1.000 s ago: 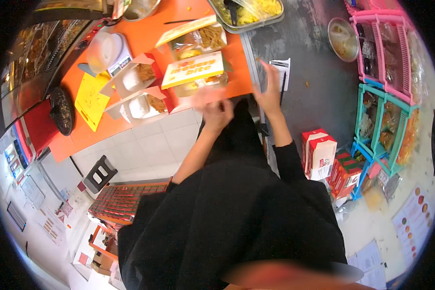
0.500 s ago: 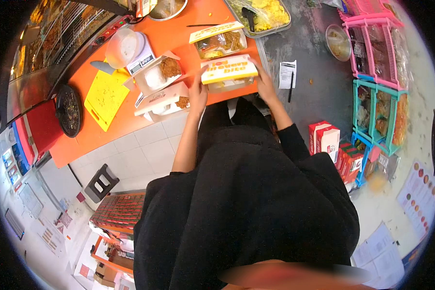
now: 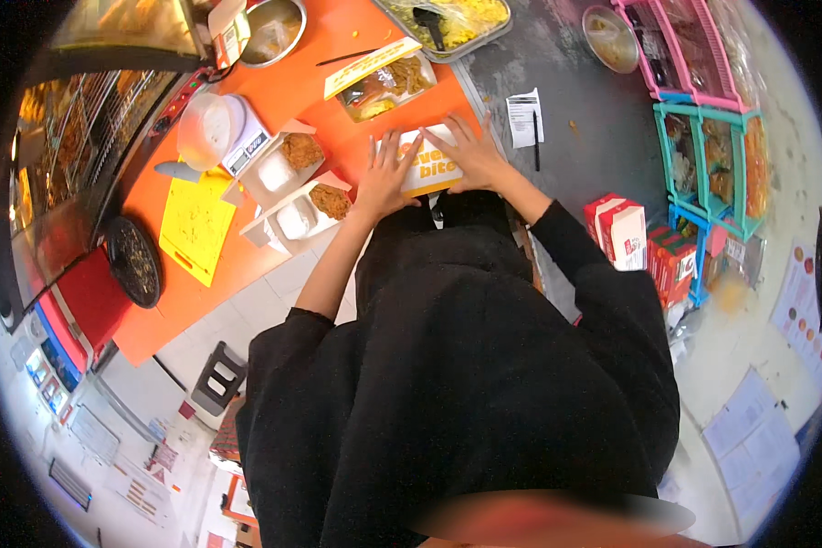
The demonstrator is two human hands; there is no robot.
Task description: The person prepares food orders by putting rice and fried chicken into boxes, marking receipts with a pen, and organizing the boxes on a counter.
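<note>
A white and yellow cardboard meal box (image 3: 437,166) with its lid down lies at the near edge of the orange counter. My left hand (image 3: 388,176) rests on its left side, fingers stretched over the lid. From the right, my right hand (image 3: 477,163) lies spread on the lid's other side. Just behind it stands another meal box (image 3: 391,102), its lid raised and food inside. Left of my left hand, two open cartons hold white rice and fried chicken: one fried chicken piece (image 3: 329,201) is nearer, another piece (image 3: 301,152) farther.
A kitchen scale (image 3: 247,153), a knife (image 3: 179,171), a yellow cutting board (image 3: 192,233) and a black round pan (image 3: 134,262) stand leftward. Behind is a tray of yellow food (image 3: 473,29). A paper slip (image 3: 522,119) and pen (image 3: 536,142) lie right, near teal baskets (image 3: 708,164).
The closed box has come nearer to me and tilted so its lid faces up. My hands have shifted from gripping its sides to lying flat on the lid. The view has turned slightly.
</note>
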